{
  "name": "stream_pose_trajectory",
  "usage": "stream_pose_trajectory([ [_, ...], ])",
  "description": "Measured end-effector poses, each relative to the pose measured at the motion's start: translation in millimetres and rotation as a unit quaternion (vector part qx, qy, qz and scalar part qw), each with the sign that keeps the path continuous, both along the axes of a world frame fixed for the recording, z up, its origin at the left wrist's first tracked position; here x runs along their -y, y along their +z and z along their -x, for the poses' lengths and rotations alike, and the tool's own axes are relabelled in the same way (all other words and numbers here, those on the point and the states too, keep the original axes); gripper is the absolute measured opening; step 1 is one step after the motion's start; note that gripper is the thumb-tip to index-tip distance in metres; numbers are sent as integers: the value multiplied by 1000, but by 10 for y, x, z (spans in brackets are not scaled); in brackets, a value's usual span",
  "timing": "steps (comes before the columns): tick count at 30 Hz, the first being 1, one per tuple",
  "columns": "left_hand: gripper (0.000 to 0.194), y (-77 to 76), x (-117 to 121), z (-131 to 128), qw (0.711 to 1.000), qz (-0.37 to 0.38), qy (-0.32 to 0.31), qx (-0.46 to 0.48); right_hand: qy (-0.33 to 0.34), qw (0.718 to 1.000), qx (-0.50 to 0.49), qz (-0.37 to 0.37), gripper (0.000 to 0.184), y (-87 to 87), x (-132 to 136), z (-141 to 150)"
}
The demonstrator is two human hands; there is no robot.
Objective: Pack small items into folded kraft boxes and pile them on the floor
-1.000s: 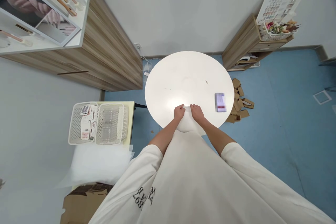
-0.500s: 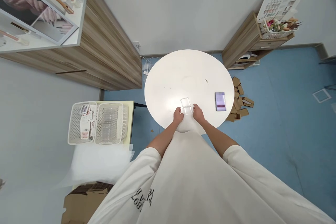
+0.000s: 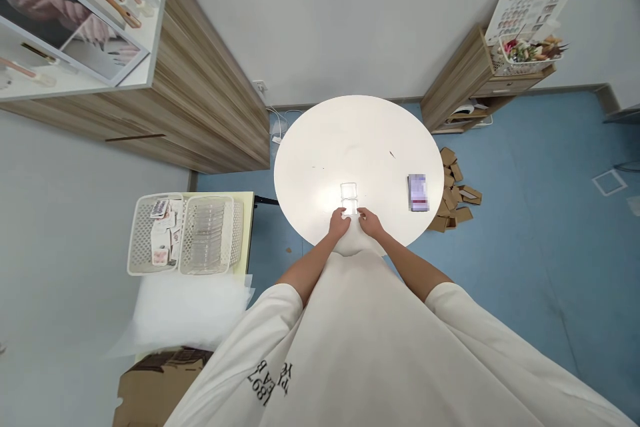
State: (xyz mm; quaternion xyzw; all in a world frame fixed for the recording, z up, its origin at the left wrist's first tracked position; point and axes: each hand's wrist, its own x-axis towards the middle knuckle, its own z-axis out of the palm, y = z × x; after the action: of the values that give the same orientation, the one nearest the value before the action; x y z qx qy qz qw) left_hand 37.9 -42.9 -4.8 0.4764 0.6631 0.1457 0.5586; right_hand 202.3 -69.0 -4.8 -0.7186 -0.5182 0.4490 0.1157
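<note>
A small clear plastic box (image 3: 349, 191) lies opened out on the white round table (image 3: 350, 127), its two halves joined in a line pointing away from me. My left hand (image 3: 339, 224) has its fingers closed at the near left corner of the box. At the near right corner, my right hand (image 3: 369, 223) grips the edge with thumb and fingertips. The box looks bare inside, though glare makes this hard to see.
A purple phone-like item (image 3: 418, 192) lies at the table's right. To my left, one white basket (image 3: 135, 240) holds printed cards and another (image 3: 235, 233) holds stacked clear boxes. Small cardboard boxes (image 3: 465, 215) are heaped on the floor right of the table.
The clear box has turned from a slight slant to nearly straight and shifted a little left. My right hand has moved left and in onto its near corner.
</note>
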Motion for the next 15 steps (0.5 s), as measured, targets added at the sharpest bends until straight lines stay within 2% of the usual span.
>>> stream_pose_trajectory([
  [7, 47, 26, 0, 179, 999, -15, -3, -35, 24, 1000, -4, 16, 48, 36, -24, -12],
  [15, 43, 73, 334, 529, 997, 1, 6, -71, 119, 992, 43, -3, 53, 8, 413, -389],
])
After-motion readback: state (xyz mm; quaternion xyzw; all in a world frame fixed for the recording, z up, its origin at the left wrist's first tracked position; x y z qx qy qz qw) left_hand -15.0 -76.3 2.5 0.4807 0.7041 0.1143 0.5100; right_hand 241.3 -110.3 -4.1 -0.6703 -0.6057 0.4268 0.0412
